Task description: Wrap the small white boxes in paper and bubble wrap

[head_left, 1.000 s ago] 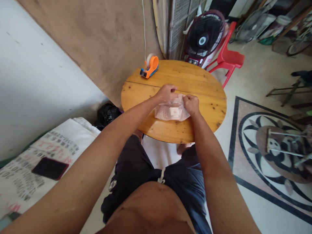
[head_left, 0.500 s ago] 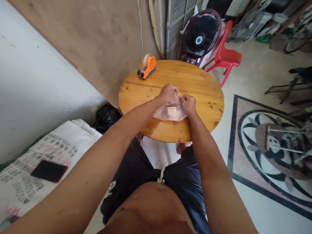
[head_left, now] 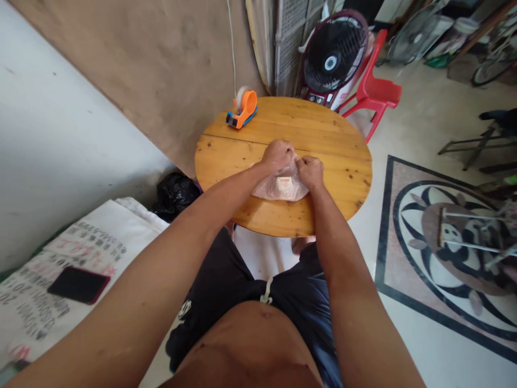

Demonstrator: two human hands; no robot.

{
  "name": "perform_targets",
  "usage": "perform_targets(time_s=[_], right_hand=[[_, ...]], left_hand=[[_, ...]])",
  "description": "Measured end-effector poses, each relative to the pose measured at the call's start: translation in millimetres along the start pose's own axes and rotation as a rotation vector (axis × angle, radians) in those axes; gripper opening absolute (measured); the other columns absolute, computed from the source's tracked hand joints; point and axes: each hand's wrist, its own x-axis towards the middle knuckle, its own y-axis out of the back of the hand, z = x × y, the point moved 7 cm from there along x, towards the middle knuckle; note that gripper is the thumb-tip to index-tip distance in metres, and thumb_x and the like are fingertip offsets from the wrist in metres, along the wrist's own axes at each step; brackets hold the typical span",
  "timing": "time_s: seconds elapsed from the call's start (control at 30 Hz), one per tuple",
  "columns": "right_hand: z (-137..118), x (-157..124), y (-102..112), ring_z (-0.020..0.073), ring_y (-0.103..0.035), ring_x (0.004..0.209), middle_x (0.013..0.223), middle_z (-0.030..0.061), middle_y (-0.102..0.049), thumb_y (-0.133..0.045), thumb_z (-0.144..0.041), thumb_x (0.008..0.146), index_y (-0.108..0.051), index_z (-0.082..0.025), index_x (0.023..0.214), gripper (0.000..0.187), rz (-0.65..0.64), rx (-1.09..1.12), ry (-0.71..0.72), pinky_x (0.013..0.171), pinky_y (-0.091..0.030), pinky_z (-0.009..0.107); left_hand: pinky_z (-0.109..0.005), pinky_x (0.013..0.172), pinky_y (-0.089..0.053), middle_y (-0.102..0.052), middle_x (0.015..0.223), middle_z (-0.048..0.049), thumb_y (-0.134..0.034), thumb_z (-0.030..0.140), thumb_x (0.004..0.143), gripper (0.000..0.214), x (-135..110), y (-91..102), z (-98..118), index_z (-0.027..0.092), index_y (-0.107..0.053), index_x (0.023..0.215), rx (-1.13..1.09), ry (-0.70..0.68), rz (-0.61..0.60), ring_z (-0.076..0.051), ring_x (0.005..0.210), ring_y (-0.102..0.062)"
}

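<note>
On the round wooden table (head_left: 226,161) lies a sheet of bubble wrap (head_left: 266,189) with a small white box (head_left: 285,184) on or inside it; which of the two I cannot make out. My left hand (head_left: 278,155) is closed on the far edge of the bubble wrap. Right beside it, my right hand (head_left: 310,171) pinches the same wrap at its right side. Both hands sit just beyond the box, close together. The fingertips are partly hidden by the knuckles.
An orange tape dispenser (head_left: 245,109) stands at the table's far left. Behind the table are a dark red fan (head_left: 335,51) and a red chair (head_left: 382,92). A phone (head_left: 78,284) rests on white sacks (head_left: 133,226) at the left, near a black plastic bag (head_left: 174,194).
Both hands keep their hold on the bubble wrap, almost in the same place. The view has shifted very slightly.
</note>
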Motion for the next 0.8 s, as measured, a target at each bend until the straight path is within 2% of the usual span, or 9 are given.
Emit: perform_targets(time_s=[0.1, 0.17, 0.3, 0.43, 0.6, 0.8], right_hand=[[4, 1, -1, 0.0138, -0.035, 0.058, 0.053, -0.0038, -0.034, -0.056, -0.042, 0.083, -0.044, -0.023, 0.054, 0.037, -0.020, 0.055, -0.012, 0.058, -0.024, 0.031], [6, 1, -1, 0.0136, -0.035, 0.058, 0.052, -0.0041, -0.033, -0.056, -0.042, 0.083, -0.044, -0.023, 0.054, 0.037, -0.025, 0.088, -0.026, 0.057, -0.024, 0.030], [6, -1, 4, 0.0127, -0.032, 0.056, 0.052, -0.0051, -0.028, -0.056, -0.041, 0.083, -0.039, -0.024, 0.053, 0.038, 0.014, 0.124, -0.025, 0.057, -0.024, 0.030], [6, -2, 5, 0.0128, -0.033, 0.056, 0.052, -0.0050, -0.030, -0.055, -0.040, 0.083, -0.040, -0.024, 0.053, 0.037, 0.024, 0.141, -0.031, 0.057, -0.026, 0.030], [7, -1, 4, 0.0123, -0.034, 0.055, 0.052, -0.0053, -0.031, -0.056, -0.040, 0.083, -0.041, -0.024, 0.053, 0.037, 0.035, 0.169, -0.028, 0.057, -0.026, 0.030], [6, -2, 5, 0.0115, -0.029, 0.055, 0.053, -0.0059, -0.027, -0.056, -0.046, 0.086, -0.039, -0.024, 0.053, 0.043, 0.050, 0.180, -0.011, 0.057, -0.025, 0.030]], left_hand=[[-0.031, 0.087, -0.048, -0.071, 0.085, -0.0065, -0.056, 0.013, 0.078, 0.020, 2, -2.5, -4, 0.016, -0.075, 0.079, -0.095, 0.039, 0.007, -0.020, 0.086, -0.064], [-0.030, 0.086, -0.049, -0.071, 0.084, -0.0055, -0.055, 0.014, 0.078, 0.020, 4, -2.7, -2, 0.017, -0.075, 0.078, -0.101, 0.006, -0.013, -0.019, 0.085, -0.064], [-0.030, 0.093, -0.047, -0.071, 0.083, -0.0039, -0.059, 0.015, 0.076, 0.015, 8, -1.7, 12, 0.020, -0.073, 0.075, -0.044, -0.151, -0.156, -0.020, 0.089, -0.063], [-0.029, 0.090, -0.046, -0.070, 0.080, -0.0014, -0.062, 0.015, 0.076, 0.013, 11, 2.4, 15, 0.020, -0.074, 0.076, -0.118, -0.190, -0.282, -0.017, 0.083, -0.063], [-0.029, 0.085, -0.045, -0.067, 0.077, 0.0000, -0.062, 0.015, 0.078, 0.013, 15, 12.4, 10, 0.017, -0.075, 0.079, -0.115, -0.160, -0.217, -0.015, 0.078, -0.059], [-0.032, 0.088, -0.044, -0.064, 0.072, -0.0024, -0.066, 0.009, 0.073, 0.012, 19, 1.0, 19, 0.018, -0.074, 0.070, -0.038, -0.189, -0.233, -0.018, 0.077, -0.058]])
